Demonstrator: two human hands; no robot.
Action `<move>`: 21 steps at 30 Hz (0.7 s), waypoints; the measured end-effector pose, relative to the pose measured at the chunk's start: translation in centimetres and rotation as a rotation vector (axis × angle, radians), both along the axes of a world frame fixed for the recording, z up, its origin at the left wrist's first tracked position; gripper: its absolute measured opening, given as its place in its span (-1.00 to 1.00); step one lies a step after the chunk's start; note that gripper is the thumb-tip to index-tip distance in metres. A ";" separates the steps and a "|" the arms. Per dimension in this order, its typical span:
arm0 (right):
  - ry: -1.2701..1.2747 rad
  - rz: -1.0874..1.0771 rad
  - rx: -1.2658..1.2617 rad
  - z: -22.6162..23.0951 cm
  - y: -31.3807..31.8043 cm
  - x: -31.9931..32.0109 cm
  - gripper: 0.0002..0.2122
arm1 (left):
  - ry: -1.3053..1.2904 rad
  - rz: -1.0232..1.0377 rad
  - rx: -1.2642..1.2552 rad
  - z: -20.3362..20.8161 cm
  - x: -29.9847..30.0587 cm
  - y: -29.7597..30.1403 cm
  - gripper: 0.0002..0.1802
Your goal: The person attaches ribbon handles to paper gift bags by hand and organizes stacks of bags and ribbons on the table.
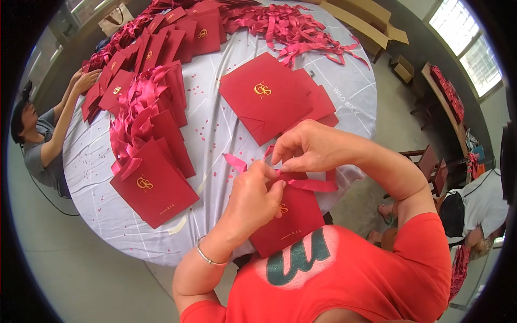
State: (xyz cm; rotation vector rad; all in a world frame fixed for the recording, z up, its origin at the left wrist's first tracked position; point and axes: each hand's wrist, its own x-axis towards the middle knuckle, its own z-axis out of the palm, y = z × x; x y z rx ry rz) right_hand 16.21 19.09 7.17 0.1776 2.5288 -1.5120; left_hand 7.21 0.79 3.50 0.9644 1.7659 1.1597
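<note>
A flat red paper gift bag (pixel 293 215) with gold print lies at the table's near edge, against my body. Across its top runs a pink ribbon (pixel 315 185). My left hand (pixel 257 196) pinches this ribbon near the bag's top edge, with a bangle on the wrist. From the other side my right hand (pixel 309 145) closes thumb and fingers on the ribbon as well, very near the left fingertips. One loose ribbon end sticks out left of my left hand. My hands partly cover the bag's upper part.
Beyond my hands lies a stack of flat red bags (pixel 269 102). To the left, a row of ribboned bags (pixel 156 183) overlaps. Loose pink ribbons (pixel 296 32) pile at the far side of the round cloth-covered table (pixel 204 102). A co-worker (pixel 40 129) handles bags at far left.
</note>
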 end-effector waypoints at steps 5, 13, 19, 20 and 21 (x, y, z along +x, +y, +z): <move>-0.247 0.182 -0.092 -0.8 0.9 -1.8 -0.85 | 0.007 -0.003 0.100 -0.2 0.7 -0.3 -0.82; -0.645 0.310 -0.208 -1.8 1.3 -3.8 -0.81 | 0.184 -0.038 0.184 -0.4 2.0 -1.1 -0.83; -0.297 0.020 -0.093 -0.7 -0.8 -2.0 -0.83 | -0.009 -0.080 0.125 -0.5 1.6 -1.0 -0.83; -0.159 -0.048 -0.031 -2.5 -0.1 -2.2 -0.84 | -0.007 -0.080 0.128 -0.4 1.8 -0.9 -0.83; -0.069 -0.112 -0.069 -2.9 0.4 -2.4 -0.84 | -0.010 -0.098 0.106 -0.3 2.0 -0.9 -0.83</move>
